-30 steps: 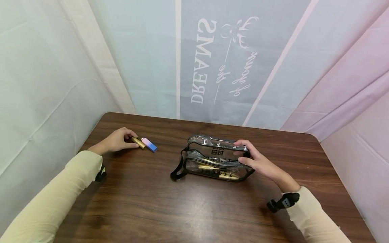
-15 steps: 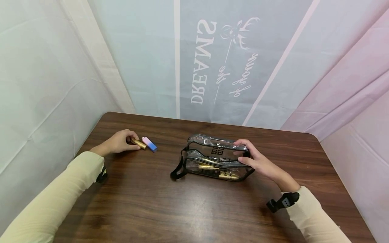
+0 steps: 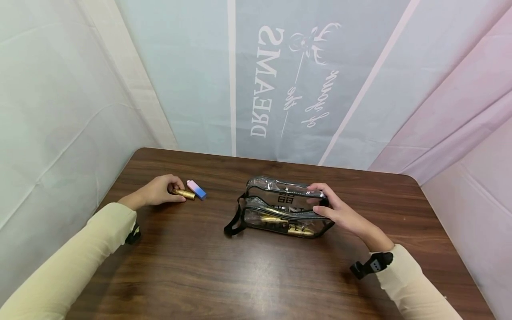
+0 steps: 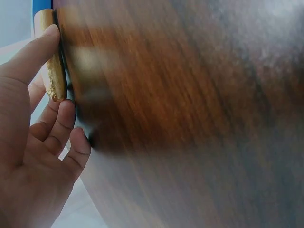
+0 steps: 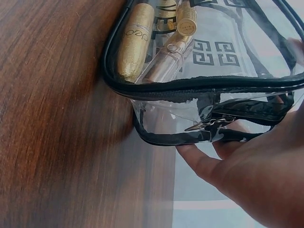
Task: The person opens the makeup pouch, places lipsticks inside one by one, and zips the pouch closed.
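My left hand point(image 3: 162, 190) pinches a gold lipstick tube point(image 3: 186, 194) between thumb and fingers, low over the table at the left. The left wrist view shows the thumb along the side of the tube point(image 4: 57, 78), other fingers curled behind it. A pink-to-blue slim block point(image 3: 197, 190) lies right beside the tube's far end. My right hand point(image 3: 340, 212) grips the right end of a clear, black-edged zip pouch point(image 3: 256, 202), its top gaping. Inside lie several gold lipstick tubes point(image 5: 137, 45), one with a clear section. The zipper pull point(image 5: 211, 123) hangs near the right fingers.
A black strap loop point(image 3: 234, 226) sticks out from the pouch's left end onto the brown wooden table point(image 3: 224, 271). Behind the table hangs a printed curtain point(image 3: 264, 89), with pale cloth at both sides.
My left hand has shifted slightly right and toward me, turning the gold lipstick tube from a slant to more level. The pouch, right hand and pink-to-blue block have stayed in place.
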The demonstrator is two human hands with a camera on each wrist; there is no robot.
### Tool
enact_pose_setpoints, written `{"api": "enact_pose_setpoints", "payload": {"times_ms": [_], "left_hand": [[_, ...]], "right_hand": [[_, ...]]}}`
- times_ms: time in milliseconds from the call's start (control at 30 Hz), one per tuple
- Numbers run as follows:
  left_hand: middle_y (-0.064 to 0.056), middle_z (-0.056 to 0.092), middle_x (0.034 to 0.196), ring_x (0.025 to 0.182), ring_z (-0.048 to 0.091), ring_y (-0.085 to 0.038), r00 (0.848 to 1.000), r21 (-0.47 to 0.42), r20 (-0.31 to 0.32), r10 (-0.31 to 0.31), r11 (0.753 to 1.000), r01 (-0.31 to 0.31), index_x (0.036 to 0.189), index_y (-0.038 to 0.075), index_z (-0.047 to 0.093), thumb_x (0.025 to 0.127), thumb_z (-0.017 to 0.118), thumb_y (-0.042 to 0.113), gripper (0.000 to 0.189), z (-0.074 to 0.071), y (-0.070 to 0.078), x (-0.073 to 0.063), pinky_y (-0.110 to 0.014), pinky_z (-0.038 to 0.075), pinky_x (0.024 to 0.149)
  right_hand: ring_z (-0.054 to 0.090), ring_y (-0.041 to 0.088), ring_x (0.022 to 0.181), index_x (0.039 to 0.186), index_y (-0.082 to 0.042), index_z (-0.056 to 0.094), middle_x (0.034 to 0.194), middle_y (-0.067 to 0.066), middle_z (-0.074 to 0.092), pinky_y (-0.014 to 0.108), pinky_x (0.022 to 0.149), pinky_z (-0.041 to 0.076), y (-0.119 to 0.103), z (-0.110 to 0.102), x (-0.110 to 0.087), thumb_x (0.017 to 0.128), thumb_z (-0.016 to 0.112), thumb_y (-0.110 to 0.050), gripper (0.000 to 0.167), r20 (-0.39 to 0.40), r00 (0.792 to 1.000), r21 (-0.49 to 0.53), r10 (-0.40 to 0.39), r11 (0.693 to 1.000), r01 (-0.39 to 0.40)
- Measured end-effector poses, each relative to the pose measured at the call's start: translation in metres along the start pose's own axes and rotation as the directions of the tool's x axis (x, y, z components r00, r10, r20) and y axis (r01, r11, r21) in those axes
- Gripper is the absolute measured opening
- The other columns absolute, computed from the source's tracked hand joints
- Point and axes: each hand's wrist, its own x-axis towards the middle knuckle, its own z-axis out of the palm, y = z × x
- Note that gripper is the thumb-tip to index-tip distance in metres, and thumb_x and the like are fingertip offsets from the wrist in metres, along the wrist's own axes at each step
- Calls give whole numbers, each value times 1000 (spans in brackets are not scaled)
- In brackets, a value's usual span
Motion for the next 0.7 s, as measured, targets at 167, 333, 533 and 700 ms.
{"api": "enact_pose_setpoints", "payload": {"times_ms": [167, 333, 533, 700], "left_hand": [[1, 60, 86, 79, 51, -16, 1000, -7, -9, 19, 1000, -19, 97, 9, 70, 86, 84, 20, 21, 4, 0, -3, -32, 44, 72], [1, 59, 84, 77, 50, -15, 999, -2, -27, 26, 1000, -26, 96, 10, 71, 87, 84, 19, 19, 6, 1, -7, -31, 44, 71], [1, 59, 85, 76, 49, -15, 999, 2, -34, 32, 999, -32, 96, 11, 70, 88, 83, 21, 17, 9, 1, -12, -31, 42, 69], [1, 59, 86, 76, 49, -16, 999, 5, -30, 37, 999, -37, 96, 11, 70, 89, 82, 20, 16, 10, -1, -15, -31, 42, 70]], "right_hand": [[46, 42, 132, 147, -5, 32, 153, 24, 27, 24, 95, 49, 3, 2, -2, 104, 48, 4, 46, 0, 1000, -10, -6, 1000, 6], [46, 43, 133, 147, -5, 32, 153, 24, 26, 25, 95, 49, 4, 4, -4, 104, 48, 2, 46, -2, 1000, -13, -13, 1000, 13], [45, 45, 133, 147, -5, 32, 153, 25, 26, 25, 95, 49, 5, 9, -7, 104, 49, 3, 46, -8, 1000, -19, -20, 1000, 20], [45, 45, 133, 147, -4, 31, 154, 25, 24, 24, 96, 49, 5, 12, -9, 104, 47, 4, 47, -12, 1000, -21, -24, 999, 24]]}}
